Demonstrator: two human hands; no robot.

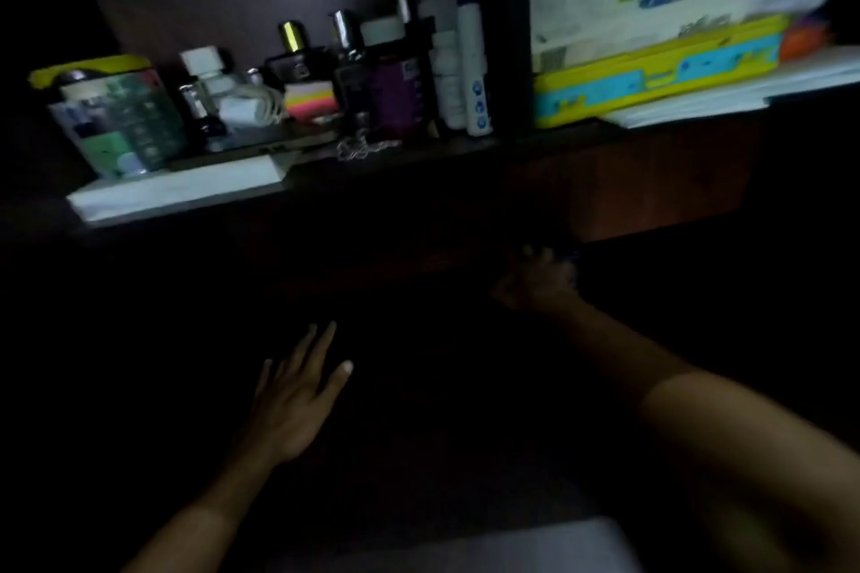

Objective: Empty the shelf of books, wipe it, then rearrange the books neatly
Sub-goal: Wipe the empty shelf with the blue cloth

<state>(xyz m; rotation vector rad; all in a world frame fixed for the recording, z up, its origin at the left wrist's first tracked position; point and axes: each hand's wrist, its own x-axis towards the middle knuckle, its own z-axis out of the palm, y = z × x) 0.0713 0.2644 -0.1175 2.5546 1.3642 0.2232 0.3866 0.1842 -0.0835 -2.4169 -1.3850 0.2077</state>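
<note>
Head view, books [661,61] stacked on shelf, well above both hands' grip

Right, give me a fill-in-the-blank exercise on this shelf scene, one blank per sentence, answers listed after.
1. The left hand has its fingers spread and holds ____.
2. The yellow and blue book lies flat, to the ____ of the dark upright divider.
3. The stack of sticky notes stands among the bottles, its top layer coloured ____.
4. The right hand reaches into the dark space ____ the shelf board.

Missing words: nothing; right; yellow; below
</note>
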